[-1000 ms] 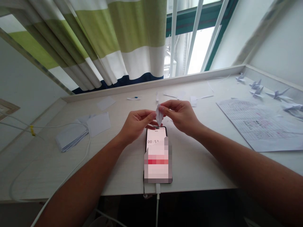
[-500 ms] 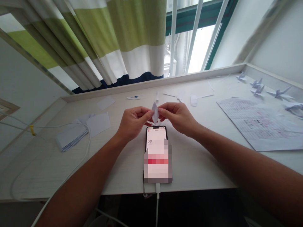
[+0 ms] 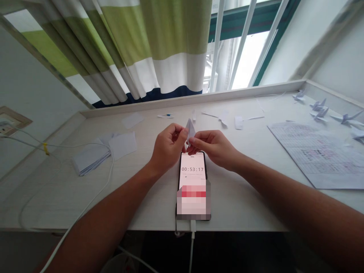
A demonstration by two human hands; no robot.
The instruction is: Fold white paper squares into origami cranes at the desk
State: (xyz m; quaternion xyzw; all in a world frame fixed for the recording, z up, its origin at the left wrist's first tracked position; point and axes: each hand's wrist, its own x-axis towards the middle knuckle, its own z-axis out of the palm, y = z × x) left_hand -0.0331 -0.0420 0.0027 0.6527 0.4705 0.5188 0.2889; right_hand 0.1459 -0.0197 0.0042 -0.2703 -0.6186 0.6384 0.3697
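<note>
A small piece of folded white paper [image 3: 191, 129], pointed at the top, is held upright above the desk. My left hand [image 3: 170, 147] pinches its left side between thumb and fingers. On its lower right, my right hand [image 3: 212, 146] grips it with thumb and forefinger, the other fingers curled beneath. Just below both hands lies a phone [image 3: 193, 178], its screen lit with a timer and its lower part pixelated. The paper's lower tip is partly hidden by the fingers.
Several folded paper cranes [image 3: 318, 108] stand at the back right, behind a written grid sheet [image 3: 313, 151]. A stack of white paper [image 3: 91, 157] lies left, crossed by a white cable [image 3: 111, 163]. Paper scraps [image 3: 239, 122] are scattered along the back. A charging cable [image 3: 192, 235] hangs off the front edge.
My right hand has slid down to the paper's lower edge, and my left thumb sits higher on it. The paper's right side now looks wider. The view has shifted slightly.
</note>
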